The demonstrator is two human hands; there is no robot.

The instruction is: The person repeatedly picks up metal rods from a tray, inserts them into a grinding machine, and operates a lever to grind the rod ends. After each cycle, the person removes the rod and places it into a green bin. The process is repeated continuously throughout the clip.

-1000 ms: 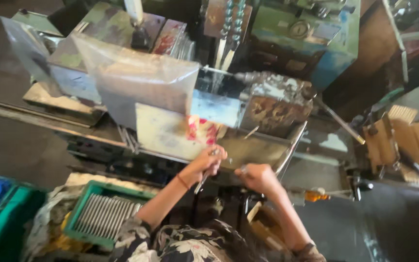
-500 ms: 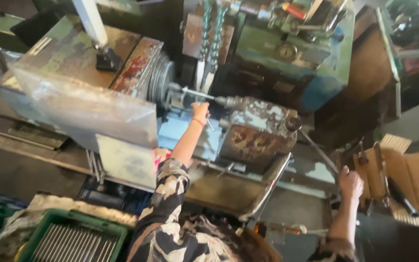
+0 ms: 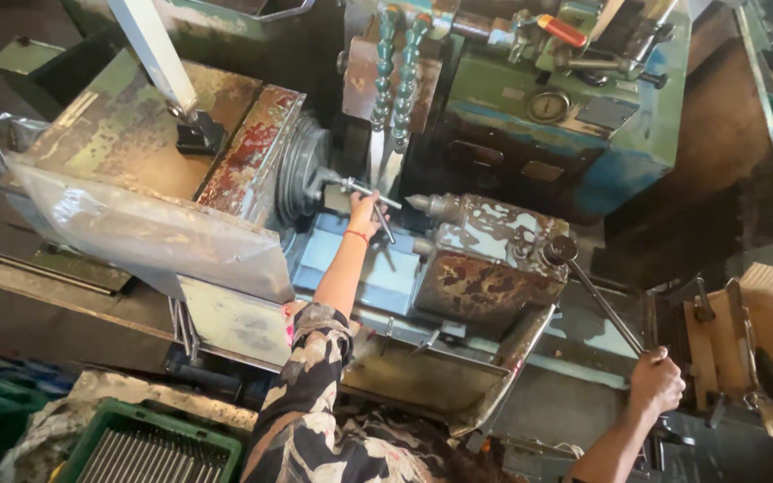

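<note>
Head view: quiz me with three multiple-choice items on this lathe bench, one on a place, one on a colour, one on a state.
1. Where is the left hand?
A. at the rod by the chuck
B. in the crate
C. on the cardboard

2. What colour is the crate of rods, lower left?
A. red
B. green
C. white

3. What is the right hand doing?
A. hanging free
B. resting flat
C. gripping the long lever

Answers: 1 A, its fingers close on the thin metal rod; 2 B, green rim; 3 C, closed around the long lever.
</note>
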